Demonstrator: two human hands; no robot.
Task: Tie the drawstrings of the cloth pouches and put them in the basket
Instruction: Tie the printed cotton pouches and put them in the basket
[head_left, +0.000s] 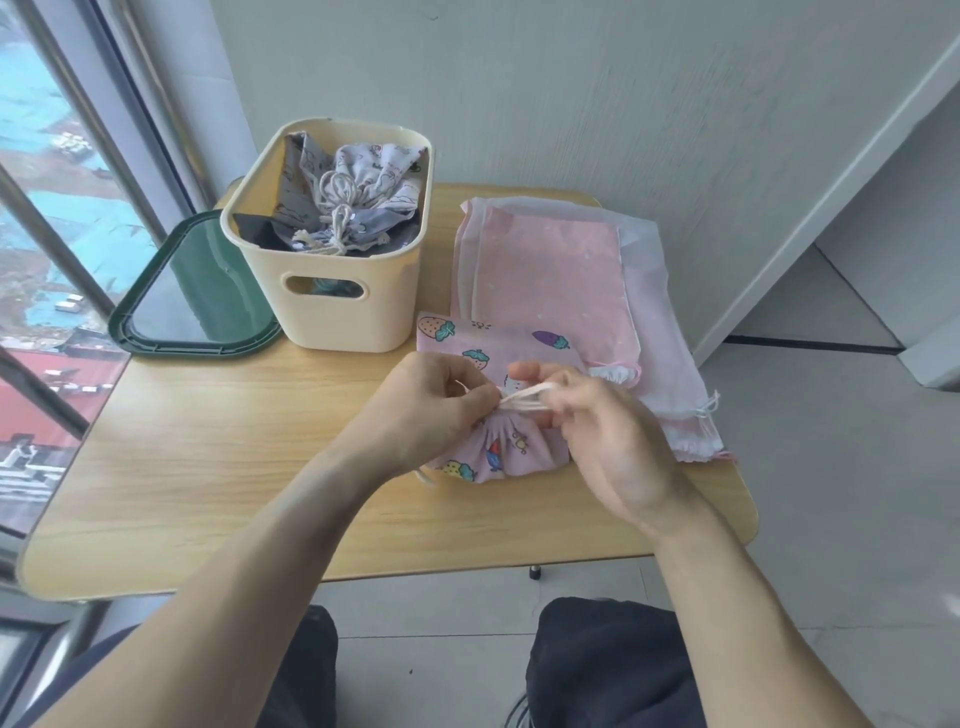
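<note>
The pink fruit-print pouch (498, 410) lies on the wooden table (208, 441), long axis running away from the person, its gathered mouth nearest them. The left hand (426, 410) pinches the white drawstring (524, 397) at the gathers; the right hand (597, 421), blurred, seems to hold the cord's loops. The cream basket (332, 291) behind holds tied grey and white pouches (353, 208). Flat pink pouches (550, 270) lie stacked at right.

Single head-worn wide-angle view, looking forward and steeply down, close over the bench (218, 441), own knees at bottom edge.
</note>
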